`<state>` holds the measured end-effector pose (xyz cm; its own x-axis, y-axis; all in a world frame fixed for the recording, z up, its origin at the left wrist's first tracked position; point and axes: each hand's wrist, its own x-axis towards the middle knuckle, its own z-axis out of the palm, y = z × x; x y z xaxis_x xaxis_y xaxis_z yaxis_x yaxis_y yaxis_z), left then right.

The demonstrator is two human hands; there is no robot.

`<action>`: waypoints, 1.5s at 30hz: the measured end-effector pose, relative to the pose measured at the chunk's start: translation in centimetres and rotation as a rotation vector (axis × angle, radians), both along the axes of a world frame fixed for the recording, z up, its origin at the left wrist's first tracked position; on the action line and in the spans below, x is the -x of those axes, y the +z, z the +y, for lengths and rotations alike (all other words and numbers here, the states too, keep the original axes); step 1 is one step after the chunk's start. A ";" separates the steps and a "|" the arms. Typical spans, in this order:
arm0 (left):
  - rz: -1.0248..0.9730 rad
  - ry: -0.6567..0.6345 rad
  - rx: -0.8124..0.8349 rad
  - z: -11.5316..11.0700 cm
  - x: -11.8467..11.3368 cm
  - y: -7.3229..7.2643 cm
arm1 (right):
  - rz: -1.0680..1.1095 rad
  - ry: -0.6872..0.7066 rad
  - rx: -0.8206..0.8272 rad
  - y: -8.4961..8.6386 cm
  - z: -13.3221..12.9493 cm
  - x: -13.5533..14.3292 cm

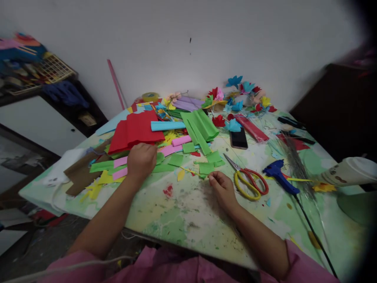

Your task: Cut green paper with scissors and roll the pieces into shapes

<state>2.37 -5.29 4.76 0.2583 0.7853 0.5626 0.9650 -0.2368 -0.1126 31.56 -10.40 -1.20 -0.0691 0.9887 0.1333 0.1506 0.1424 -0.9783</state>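
My left hand (142, 160) rests among the paper pieces with its fingers curled under; whatever they hold is hidden. Around it lie pink paper strips (120, 173), a long green paper strip (101, 166) and a folded sheet of red crepe paper (137, 127). Nearer the middle, my right hand (223, 191) is closed in a pinch at the end of a thin yellow stem (190, 171). Small green paper pieces (206, 168) lie just beyond those fingertips. Scissors (247, 181) with yellow and red handles lie open to the right of this hand.
A blue glue gun (279, 176) with a black cord lies at right, near thin wires (297, 163) and a paper cup (343, 171). Behind are a phone (238, 139), green crepe paper (202, 125) and several paper flowers (235, 81). A white power strip (63, 167) sits at left.
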 end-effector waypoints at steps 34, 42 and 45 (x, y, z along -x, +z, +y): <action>-1.509 -0.446 0.789 -3.9 -14.3 -3.6 | -0.159 -0.049 -0.073 0.6 0.2 -0.2; -1.178 -0.491 0.660 -3.6 -13.9 -4.1 | -0.174 0.013 -0.086 1.1 -0.1 -0.2; -1.016 -0.518 0.558 -3.7 -13.9 -3.8 | -0.206 0.041 -0.093 1.0 -0.1 -0.2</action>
